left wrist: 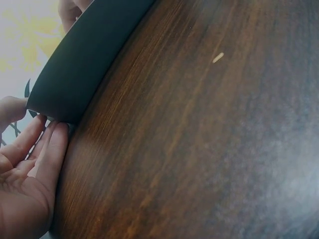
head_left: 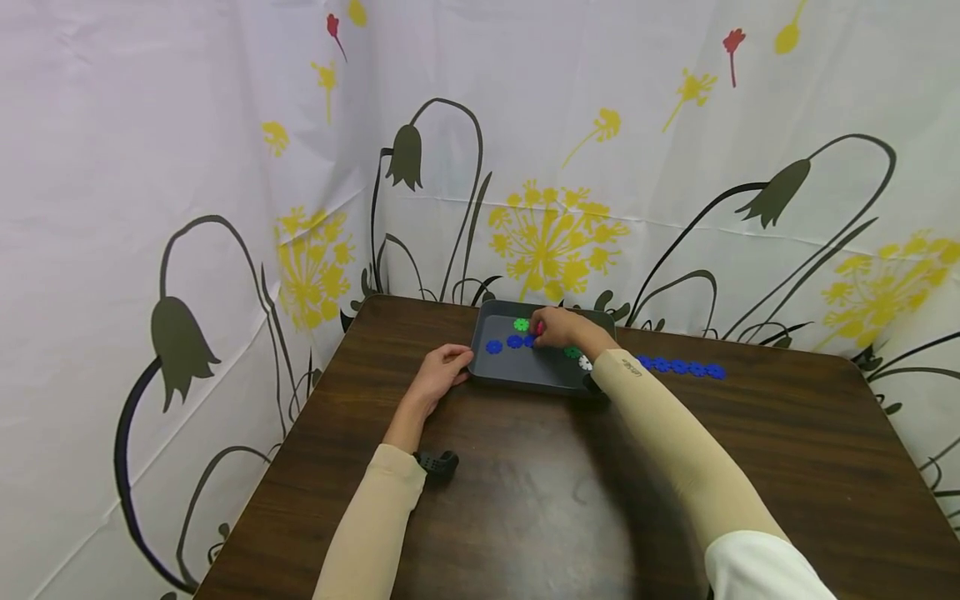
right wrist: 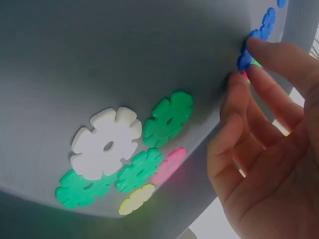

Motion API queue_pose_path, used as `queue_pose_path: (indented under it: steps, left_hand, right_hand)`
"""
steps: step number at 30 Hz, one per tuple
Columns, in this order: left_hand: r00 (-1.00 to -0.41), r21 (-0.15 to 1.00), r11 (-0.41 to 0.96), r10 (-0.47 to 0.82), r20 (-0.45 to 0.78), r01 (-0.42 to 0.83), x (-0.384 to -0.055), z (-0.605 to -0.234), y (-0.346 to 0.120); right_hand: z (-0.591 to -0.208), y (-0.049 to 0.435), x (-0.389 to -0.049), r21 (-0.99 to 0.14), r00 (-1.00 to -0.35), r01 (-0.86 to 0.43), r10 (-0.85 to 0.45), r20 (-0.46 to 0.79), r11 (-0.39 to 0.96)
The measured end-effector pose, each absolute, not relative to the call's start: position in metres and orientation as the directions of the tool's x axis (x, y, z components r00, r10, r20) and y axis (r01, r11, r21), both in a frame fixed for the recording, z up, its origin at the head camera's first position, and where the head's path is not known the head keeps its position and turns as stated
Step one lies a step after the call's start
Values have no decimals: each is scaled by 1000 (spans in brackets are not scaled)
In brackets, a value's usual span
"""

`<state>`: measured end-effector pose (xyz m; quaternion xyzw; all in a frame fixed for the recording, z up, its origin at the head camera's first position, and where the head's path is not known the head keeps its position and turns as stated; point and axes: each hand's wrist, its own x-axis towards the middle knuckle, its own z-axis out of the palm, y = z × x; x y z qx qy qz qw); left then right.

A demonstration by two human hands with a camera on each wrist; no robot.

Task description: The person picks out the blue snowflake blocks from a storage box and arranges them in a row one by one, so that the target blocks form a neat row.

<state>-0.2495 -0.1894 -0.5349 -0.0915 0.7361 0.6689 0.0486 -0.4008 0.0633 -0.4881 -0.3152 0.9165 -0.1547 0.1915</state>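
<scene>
A dark grey tray (head_left: 540, 385) lies at the far side of the table with flower-shaped plastic discs in it. My left hand (head_left: 444, 372) holds the tray's near left corner, thumb at the rim and fingers against the outer wall (left wrist: 75, 64). Inside the tray, my right hand (right wrist: 269, 129) pinches a blue flower disc (right wrist: 244, 56) between thumb and index finger. More blue discs (head_left: 494, 347) form a line to its left, and a light green disc (head_left: 521, 324) lies behind them. A pink disc (head_left: 540, 328) shows partly by the fingers.
Within the tray, a white disc (right wrist: 107, 143), several green discs (right wrist: 168, 118), a pink one and a yellow disc (right wrist: 136, 200) cluster together. Right of the tray, a row of blue discs (head_left: 679, 367) lies on the wooden table (head_left: 525, 500). A printed curtain (head_left: 675, 167) hangs behind.
</scene>
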Motion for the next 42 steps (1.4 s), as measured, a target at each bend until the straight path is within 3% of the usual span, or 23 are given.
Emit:
queue_pose_path:
  steps: [18, 28, 42]
  left_hand:
    - [-980, 977, 96, -76, -181, -188, -251, -536, -191]
    - [-979, 976, 105, -82, -185, -193, -249, -536, -188]
    - [-981, 977, 98, -59, -183, -188, -247, -535, -190]
  right_hand:
    - [-486, 64, -398, -529, -742, -411, -610, -279, 742]
    - [-484, 65, -396, -532, -712, -423, -632, -305, 733]
    - [-482, 67, -394, -508, -731, -471, -641, -233, 721]
